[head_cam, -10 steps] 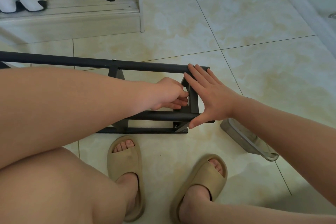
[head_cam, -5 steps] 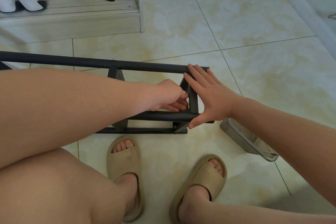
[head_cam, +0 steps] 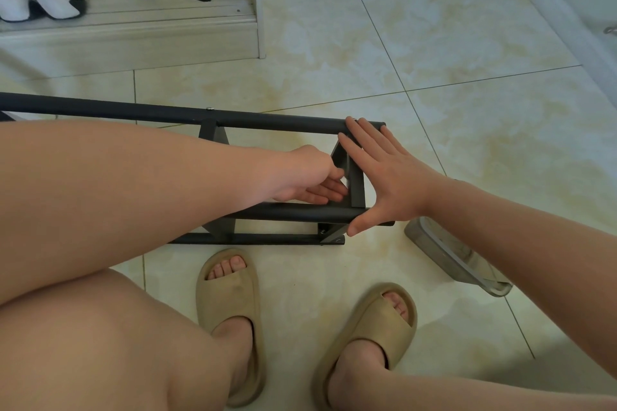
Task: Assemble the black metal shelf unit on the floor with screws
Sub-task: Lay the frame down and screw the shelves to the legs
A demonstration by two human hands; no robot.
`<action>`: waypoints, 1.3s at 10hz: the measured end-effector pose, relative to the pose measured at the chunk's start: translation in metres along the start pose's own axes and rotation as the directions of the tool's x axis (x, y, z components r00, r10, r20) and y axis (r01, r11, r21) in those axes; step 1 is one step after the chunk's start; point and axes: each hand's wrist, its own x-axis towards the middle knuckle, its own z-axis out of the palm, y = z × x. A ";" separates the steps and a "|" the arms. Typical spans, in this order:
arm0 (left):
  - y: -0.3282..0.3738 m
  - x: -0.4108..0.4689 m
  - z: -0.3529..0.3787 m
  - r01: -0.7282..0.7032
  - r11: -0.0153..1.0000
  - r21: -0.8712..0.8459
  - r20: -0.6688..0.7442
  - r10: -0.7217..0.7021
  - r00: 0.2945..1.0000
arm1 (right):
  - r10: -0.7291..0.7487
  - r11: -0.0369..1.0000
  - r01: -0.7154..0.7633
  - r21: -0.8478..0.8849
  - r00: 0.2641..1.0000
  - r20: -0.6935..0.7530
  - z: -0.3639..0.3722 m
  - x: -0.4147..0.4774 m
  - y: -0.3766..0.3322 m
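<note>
Two hands (head_cam: 309,177) (head_cam: 384,178) on shelf unit (head_cam: 133,112)

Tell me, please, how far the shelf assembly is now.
Done: the black frame has its rails and brackets joined; a screw head shows on the far rail. In hand: the right hand braces the end, the left hand reaches inside. Left: that end joint, likely.

The shelf frame (head_cam: 283,121) is black metal with a matt, smooth coat; a screw head (head_cam: 209,108) on its far tube is bare and shiny. Under the frame, the floor tiles (head_cam: 367,43) are glossy, cream-marbled. Right of the frame lies a clear plastic container (head_cam: 444,253). Near the frame, beige slippers (head_cam: 230,294) look matt and foam-like. Beyond the frame, a ledge (head_cam: 133,43) shows pale wood grain.
</note>
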 end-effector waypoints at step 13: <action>-0.001 -0.016 -0.018 -0.202 0.781 0.591 0.217 0.087 0.972 | -0.013 1.000 0.013 0.022 1.000 0.007 0.000 0.001 0.004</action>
